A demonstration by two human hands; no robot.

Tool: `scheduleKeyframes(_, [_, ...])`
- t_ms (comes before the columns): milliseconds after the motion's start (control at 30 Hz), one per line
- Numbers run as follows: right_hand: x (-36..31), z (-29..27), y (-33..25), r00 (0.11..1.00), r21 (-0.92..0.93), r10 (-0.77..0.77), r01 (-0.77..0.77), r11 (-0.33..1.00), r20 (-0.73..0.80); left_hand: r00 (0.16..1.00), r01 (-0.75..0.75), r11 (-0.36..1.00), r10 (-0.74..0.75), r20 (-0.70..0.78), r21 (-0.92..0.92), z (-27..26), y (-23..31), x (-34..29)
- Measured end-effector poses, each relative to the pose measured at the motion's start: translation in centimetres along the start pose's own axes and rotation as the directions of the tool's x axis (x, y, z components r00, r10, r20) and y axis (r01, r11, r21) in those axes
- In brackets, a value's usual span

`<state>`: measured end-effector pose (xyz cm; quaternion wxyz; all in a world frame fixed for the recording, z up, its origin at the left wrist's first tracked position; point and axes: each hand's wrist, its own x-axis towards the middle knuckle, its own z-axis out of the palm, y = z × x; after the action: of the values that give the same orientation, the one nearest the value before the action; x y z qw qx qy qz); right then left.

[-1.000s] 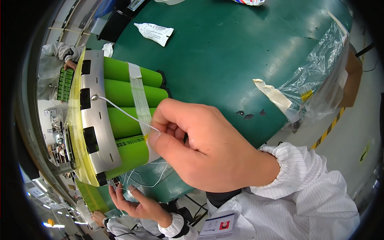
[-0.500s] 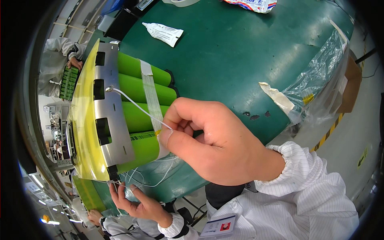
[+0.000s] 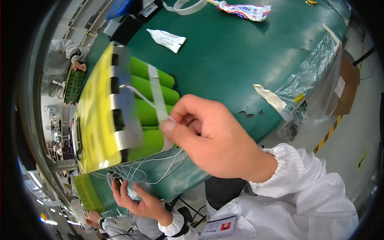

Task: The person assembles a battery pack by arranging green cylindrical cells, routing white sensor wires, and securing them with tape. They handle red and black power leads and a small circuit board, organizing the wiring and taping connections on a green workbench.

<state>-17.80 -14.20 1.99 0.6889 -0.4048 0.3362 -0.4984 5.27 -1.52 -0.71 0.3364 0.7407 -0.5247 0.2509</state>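
A battery pack of green cylindrical cells (image 3: 150, 89) stands on the table at the left, a metal strip (image 3: 130, 140) along its end and yellow film (image 3: 94, 132) beside that. White tape (image 3: 156, 90) crosses the cells. One end of a thin white wire (image 3: 141, 95) meets the strip. My right hand (image 3: 216, 138) pinches this wire between thumb and forefinger, close to the cells. Below the pack, my left hand (image 3: 140, 203) has its fingers apart, with loose thin wires (image 3: 134, 173) at the fingertips. The pack's far side is hidden, and the strip is blurred.
A white tube (image 3: 167, 40), a printed tube (image 3: 246, 12) and a tape roll (image 3: 191, 7) lie at the back. Clear plastic (image 3: 312, 76) hangs over the right edge near a cardboard box (image 3: 347, 86). Another person's hands (image 3: 79, 66) hold a green pack at far left.
The pack has tilted, showing more of its yellow film side and less of the metal strip's face. My right hand still pinches the white wire. The view has shifted slightly.
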Motion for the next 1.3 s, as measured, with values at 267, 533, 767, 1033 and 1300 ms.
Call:
scheduleKeyframes(267, [-0.2,0.4,-1.5,0.956,0.085,0.293,-0.29,0.953,-0.019,0.999,-0.016,0.999,0.015,-0.039,-0.027,0.0,0.1,0.3])
scheduleKeyframes(533, [-0.1,0.7,-2.0,0.936,0.051,0.342,-0.339,0.939,-0.085,0.996,0.032,0.989,-0.043,-0.072,-0.145,0.2,0.2,-0.1])
scheduleKeyframes(767, [-0.4,0.8,-2.0,0.961,-0.013,0.27,-0.271,0.962,-0.061,0.995,0.044,0.962,-0.066,-0.075,-0.271,0.1,-0.1,-0.3])
scheduleKeyframes(1033, [0.0,0.0,-1.8,0.959,-0.052,0.27,-0.276,0.96,-0.09,0.995,0.04,0.932,-0.068,-0.066,-0.36,0.4,0.0,-0.5])
scheduleKeyframes(1300, [0.1,-1.4,-2.5,0.979,-0.23,0.194,-0.202,0.952,-0.054,0.995,0.008,0.922,-0.045,-0.087,-0.386,-0.3,-0.5,-0.5])
